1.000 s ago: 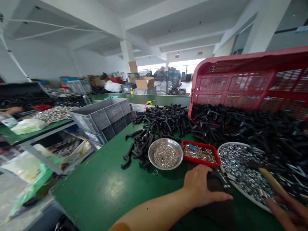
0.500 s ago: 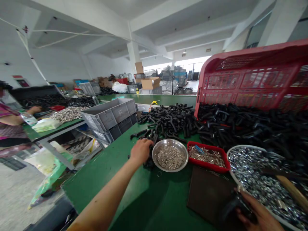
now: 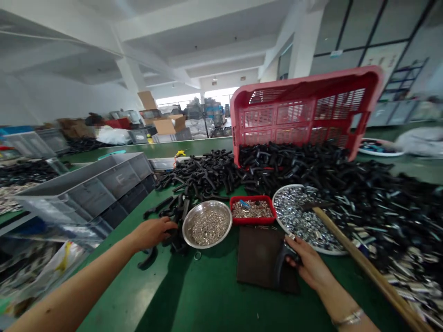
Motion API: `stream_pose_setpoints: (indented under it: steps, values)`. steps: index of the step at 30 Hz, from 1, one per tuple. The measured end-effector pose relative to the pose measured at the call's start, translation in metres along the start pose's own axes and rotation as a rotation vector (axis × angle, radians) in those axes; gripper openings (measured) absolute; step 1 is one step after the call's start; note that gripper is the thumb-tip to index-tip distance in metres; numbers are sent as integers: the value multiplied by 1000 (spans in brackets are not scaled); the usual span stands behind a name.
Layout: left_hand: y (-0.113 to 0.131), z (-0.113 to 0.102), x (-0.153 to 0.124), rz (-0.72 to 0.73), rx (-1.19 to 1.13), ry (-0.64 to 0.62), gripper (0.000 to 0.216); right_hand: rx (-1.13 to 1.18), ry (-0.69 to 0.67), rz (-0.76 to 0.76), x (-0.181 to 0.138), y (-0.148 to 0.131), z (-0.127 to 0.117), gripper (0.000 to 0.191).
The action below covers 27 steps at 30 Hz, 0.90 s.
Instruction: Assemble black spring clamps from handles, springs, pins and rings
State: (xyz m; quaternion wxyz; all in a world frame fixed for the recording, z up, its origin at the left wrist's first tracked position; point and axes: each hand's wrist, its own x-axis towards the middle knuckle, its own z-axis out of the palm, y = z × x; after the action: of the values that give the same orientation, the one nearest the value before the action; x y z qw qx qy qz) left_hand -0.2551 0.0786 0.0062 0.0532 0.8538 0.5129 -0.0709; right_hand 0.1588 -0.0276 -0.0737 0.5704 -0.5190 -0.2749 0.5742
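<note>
Right grip [image 3: 310, 263] is pinching a black handle [image 3: 279, 263], a dark pad [image 3: 258, 258] lying leftward beneath; left grip [image 3: 153, 233] is apparently picking at black parts [image 3: 207, 173] (holding any? can't tell). Freeing 1 is probably calling for untangling.

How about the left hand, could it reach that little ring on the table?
Probably yes: the ring lies uncovered on the green table, in front of the metal bowl, near the left hand.

My right wrist [image 3: 332, 296]: one shiny, silver-toned bracelet [image 3: 354, 317]. My left forearm [image 3: 83, 279]: bare, one small dark spot [image 3: 48, 311]. My fingers [image 3: 302, 247]: bare, left and right.
</note>
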Motion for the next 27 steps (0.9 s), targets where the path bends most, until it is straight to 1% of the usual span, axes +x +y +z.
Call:
stream_pose_setpoints:
  steps: [2,4,5,7,9,10,11,12,13,15,16,18,21,23,27]
  values:
    - [1,-12,-7,41,-163,123,29,36,54,-10,1,0,0,27]
    - [13,-26,-12,95,-403,280,26,-9,53,-50,1,-1,3,29]
    - [25,-32,-14,112,-549,349,27,-48,40,-97,0,-2,5,30]
    - [61,-37,-11,119,-873,431,31,-123,11,-247,-4,-4,10,30]
    - [110,-28,0,120,-1146,405,39,-180,-18,-382,-11,-7,16,29]
    - [136,-19,8,103,-1239,334,43,-206,-33,-414,-16,-9,19,28]
    - [163,-8,18,56,-1303,272,44,-236,-46,-423,-21,-10,23,27]
    - [187,4,28,7,-1358,247,45,-270,-50,-420,-26,-11,25,27]
    - [209,16,38,-7,-1414,227,48,-311,-46,-422,-31,-11,28,26]
    - [243,36,54,-49,-1498,220,52,-405,-6,-474,-38,-11,30,23]
    - [254,42,59,-38,-1503,237,54,-456,26,-516,-39,-11,31,21]
    - [267,47,65,-18,-1492,267,56,-566,97,-615,-39,-11,31,18]
    - [273,42,69,16,-1434,304,57,-699,191,-716,-37,-12,28,17]
    - [274,37,70,38,-1362,336,53,-723,229,-728,-35,-11,27,17]
    - [278,34,73,132,-1259,390,43,-673,270,-682,-36,-11,26,16]
